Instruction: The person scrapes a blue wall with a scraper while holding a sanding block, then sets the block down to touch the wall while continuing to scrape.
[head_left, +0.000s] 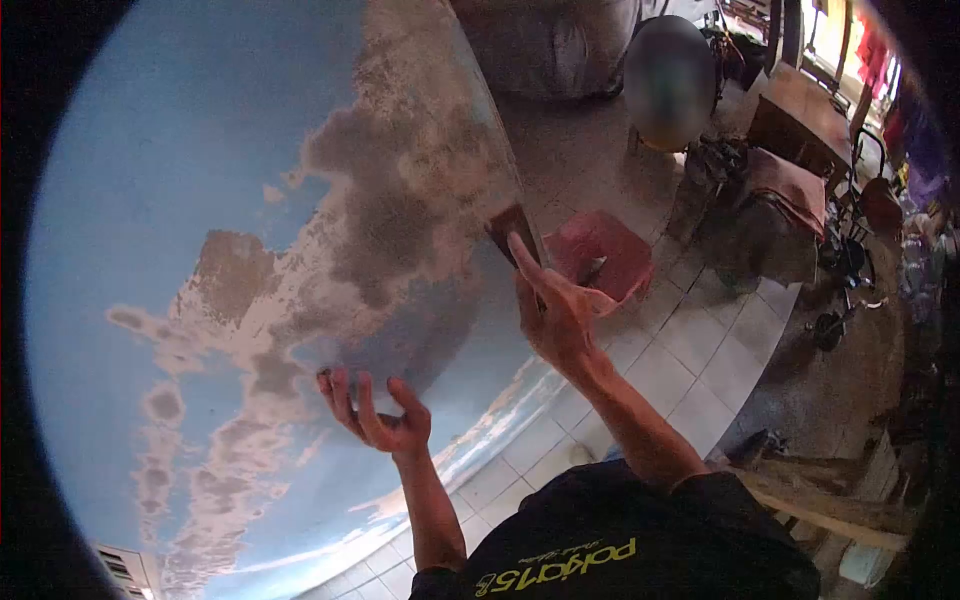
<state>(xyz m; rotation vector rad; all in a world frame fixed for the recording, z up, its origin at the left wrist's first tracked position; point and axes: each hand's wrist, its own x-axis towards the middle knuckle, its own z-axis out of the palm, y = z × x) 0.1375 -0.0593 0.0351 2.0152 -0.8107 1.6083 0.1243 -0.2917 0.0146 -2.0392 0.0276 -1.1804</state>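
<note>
A large blue-painted surface [160, 160] with ragged pale and grey-brown patches fills the left side. My right hand [562, 315] is closed round a flat brown scraper [513, 228], its index finger stretched along the tool. The scraper's wide end overlaps the right edge of the painted surface, over a brownish patch. Below and to the left, my left hand [385, 412] is open in front of the surface, with its fingers apart and loosely curled. Nothing shows between them. A red-pink basin [615, 250] stands just beyond my right hand, with a small pale object inside.
Light floor tiles [665, 365] run beside the surface. A grey-covered bulky thing [560, 45] stands at the top, near a person with a blurred head [670, 85]. To the right are a wooden box [800, 120], a pink cloth [785, 185] and assorted clutter.
</note>
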